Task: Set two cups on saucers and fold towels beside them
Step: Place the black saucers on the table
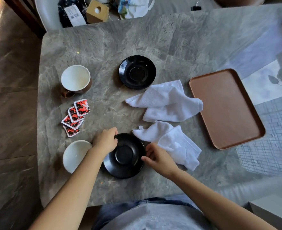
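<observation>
A black saucer (124,156) lies near the table's front edge, and both hands hold its rim: my left hand (106,141) on the upper left, my right hand (155,156) on the right. A second black saucer (137,72) sits empty farther back. One brown cup with a white inside (75,80) stands upright at the left. Another cup (74,155) rests left of the near saucer, partly behind my left forearm. Two crumpled white towels lie to the right: one (166,101) in the middle, the other (173,143) touching the near saucer.
Several red sachets (75,117) are fanned out between the two cups. A brown tray (225,107) lies empty at the right. Beyond the far edge of the grey marble table (103,47) stands a chair with bags and a cardboard box (97,11).
</observation>
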